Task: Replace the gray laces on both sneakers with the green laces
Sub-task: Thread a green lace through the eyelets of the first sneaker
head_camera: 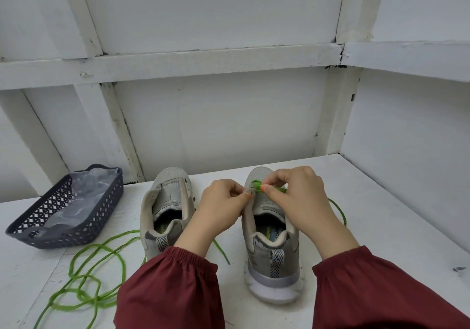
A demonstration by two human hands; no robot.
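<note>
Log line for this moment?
step: threading green lace; left hand: pinches right sneaker eyelet edge; right hand: pinches lace; left sneaker: unlaced

Sneakers, two: left sneaker (166, 211) and right sneaker (269, 247). Green laces, two as far as can be told: one loose lace (86, 277), one threaded lace (256, 185) at the right sneaker. Hands, two: left hand (223, 209), right hand (292, 196); dark red sleeves (178, 277), two; dark basket (101, 201), one, holding one clear bag (76, 201).
</note>
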